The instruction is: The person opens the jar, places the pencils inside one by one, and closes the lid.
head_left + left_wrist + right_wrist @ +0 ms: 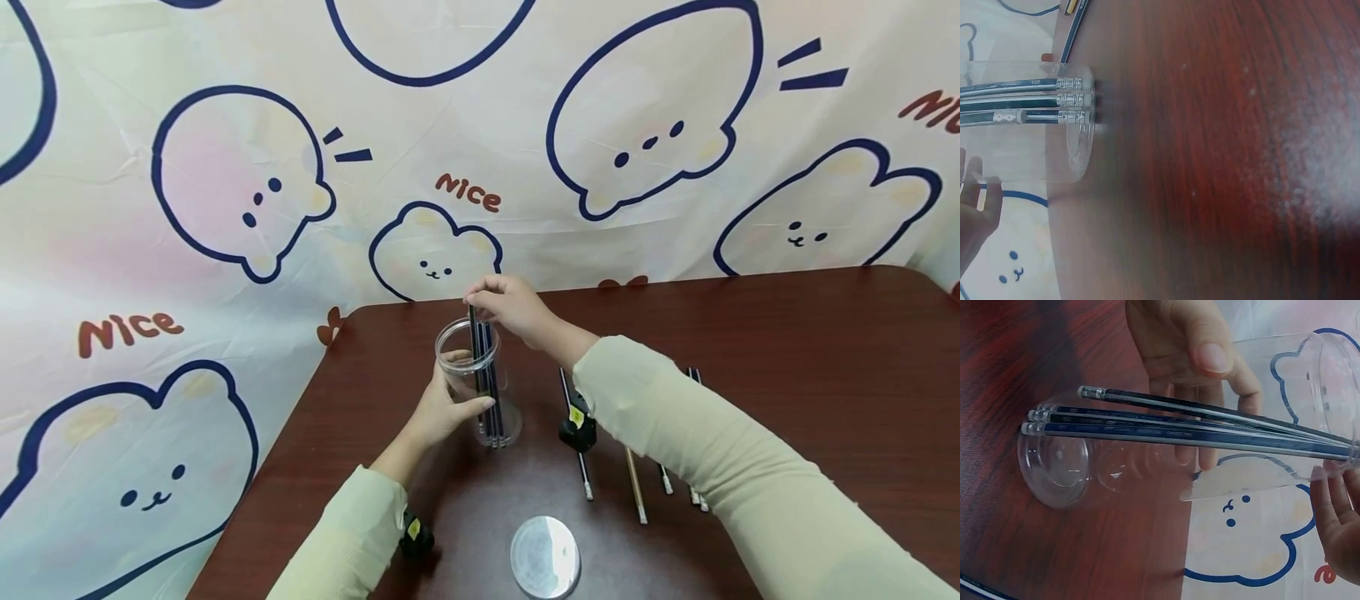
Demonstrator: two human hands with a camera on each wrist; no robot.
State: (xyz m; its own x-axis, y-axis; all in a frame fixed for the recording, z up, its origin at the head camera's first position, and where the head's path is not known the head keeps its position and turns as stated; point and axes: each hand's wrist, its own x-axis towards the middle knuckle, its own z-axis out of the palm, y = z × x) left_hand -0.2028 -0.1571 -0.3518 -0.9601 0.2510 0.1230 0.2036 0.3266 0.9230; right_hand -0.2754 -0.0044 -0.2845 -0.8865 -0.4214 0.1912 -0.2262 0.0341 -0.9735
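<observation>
A clear plastic jar [467,379] stands on the brown table, its mouth upward. My left hand [442,404] grips its side, the thumb across the front; in the right wrist view, the left hand [1188,350] shows behind and around the wall. Above the rim, my right hand [517,308] pinches the top of a dark pencil [1147,400] that reaches down into the jar. This pencil's eraser end hangs higher than the others. Three more dark pencils [1022,101] stand inside, their white eraser ends at the jar's base.
A round, clear lid [545,557] lies on the table near me. To the right, partly under my right sleeve [697,433], lie a dark pencil [585,477], a gold-coloured pencil [635,483] and several others. A patterned cloth [420,133] hangs behind the table.
</observation>
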